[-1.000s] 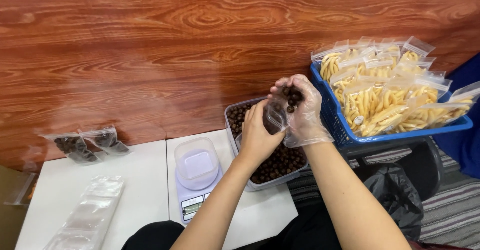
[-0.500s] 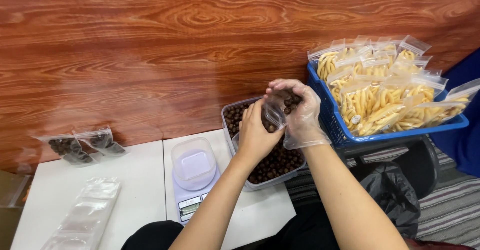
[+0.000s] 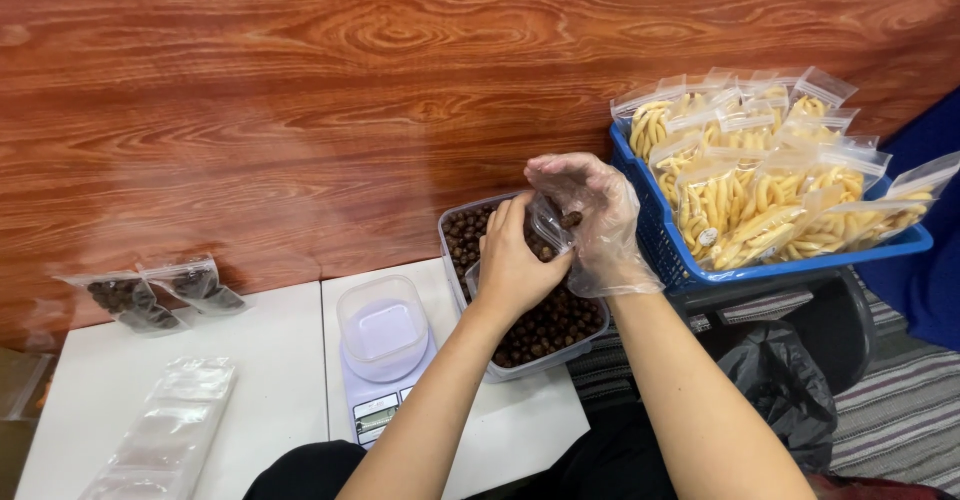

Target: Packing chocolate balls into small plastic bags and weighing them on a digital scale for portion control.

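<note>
Small clear zip bag [image 3: 548, 228] mid-fill: left hand [image 3: 515, 265] pinches it open, gloved right hand [image 3: 592, 215] cupped, tipping brown balls [image 3: 570, 220] in over grey tub [image 3: 500, 365]. Two filled bags [image 3: 150, 292] done on counter [image 3: 270, 380]; scale's clear tray [image 3: 383, 325] empty.

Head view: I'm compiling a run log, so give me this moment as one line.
left hand: holds small clear bag open | right hand: gloved, drops brown balls in | below: tub of brown balls

Both forearms reach up toward 12–1 o'clock, bare L hand [image 3: 515, 265] curled in a pinch, gloved R hand [image 3: 590, 222] cupped, fingers bent, just right of it.
</note>
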